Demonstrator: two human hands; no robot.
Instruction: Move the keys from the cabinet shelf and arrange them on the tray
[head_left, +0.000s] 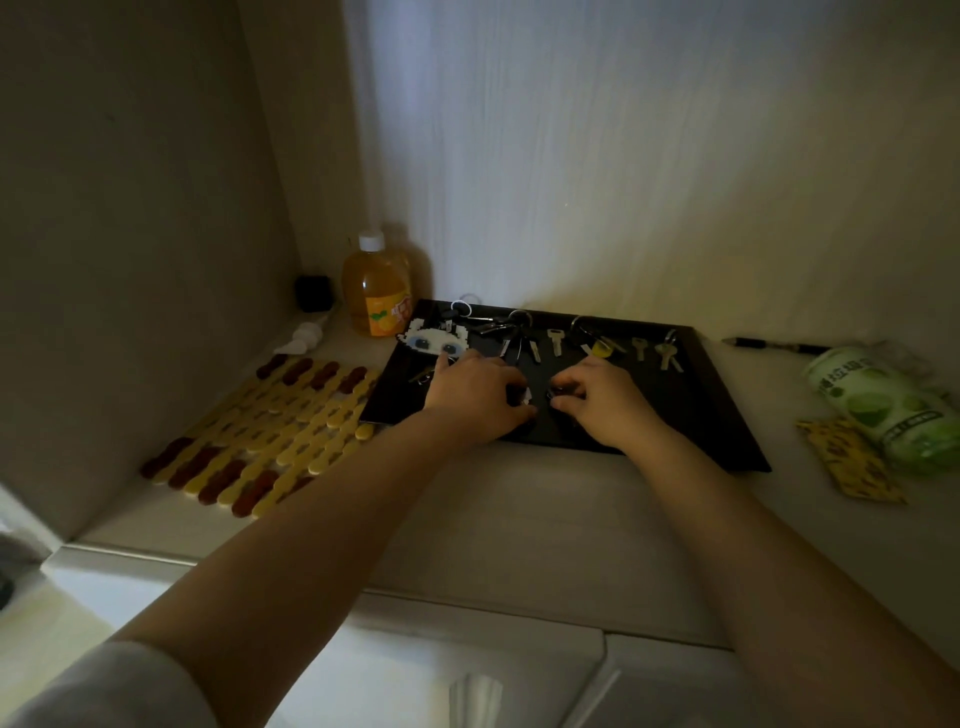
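Two hands (535, 397) mid-tray (727, 415), margins open

Two bare arms with no watch or rings showing. The left arm has a soft, light grey sleeve (104, 686) pushed up high. The right arm shows no sleeve.

Single head view, wide-angle, looking forward and down into a cabinet shelf (519, 499) from close range, facing its back wall (623, 156); no second view.
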